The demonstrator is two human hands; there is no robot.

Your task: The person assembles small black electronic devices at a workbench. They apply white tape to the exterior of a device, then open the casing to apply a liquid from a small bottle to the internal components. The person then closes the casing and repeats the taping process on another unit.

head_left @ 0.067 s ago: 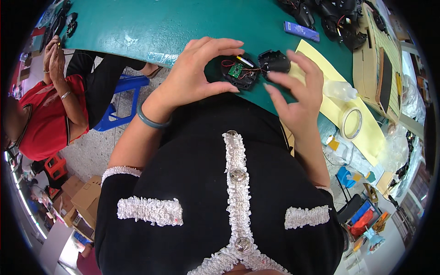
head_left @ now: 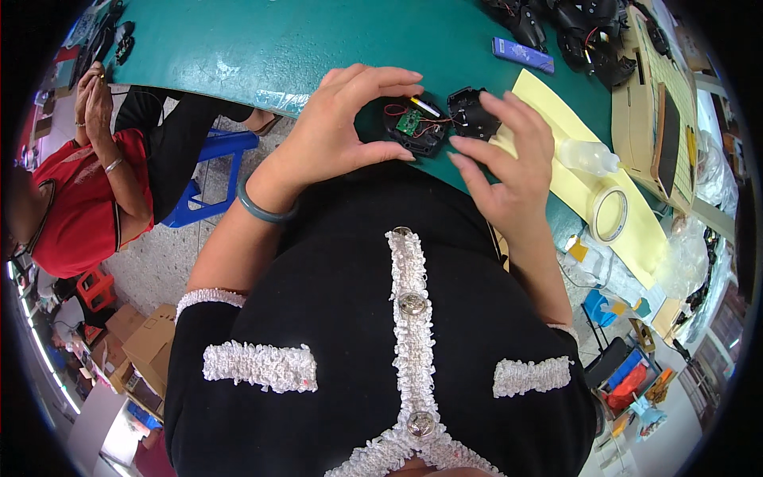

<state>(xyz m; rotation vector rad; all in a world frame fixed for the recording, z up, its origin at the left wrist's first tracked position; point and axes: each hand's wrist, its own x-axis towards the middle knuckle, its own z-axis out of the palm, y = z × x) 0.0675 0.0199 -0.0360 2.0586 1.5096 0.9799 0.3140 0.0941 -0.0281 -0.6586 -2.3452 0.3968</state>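
A black plastic housing half (head_left: 427,145) lies opened on the green table, near its front edge. Inside it sit a green circuit board (head_left: 409,122), thin red wires and a small white-and-yellow cylinder (head_left: 425,106). My left hand (head_left: 342,119) curves round the left of this half, thumb at its near edge and fingers at its far edge, closed on it. Wires run rightward to the other black shell half (head_left: 473,111). My right hand (head_left: 513,163) hovers beside that shell, fingers apart and partly covering its right side, with nothing held.
Yellow paper (head_left: 548,119) lies to the right, carrying a translucent bottle (head_left: 588,157) and a tape roll (head_left: 610,215). Beyond are a blue-purple box (head_left: 522,55), several black shells (head_left: 588,40) and a cardboard tray (head_left: 636,103). A person in red (head_left: 95,199) sits at left by a blue stool (head_left: 208,179).
My right hand's fingertips have shifted slightly left and drawn closer together, uncovering part of the right shell. The left hand and the housing stay in place.
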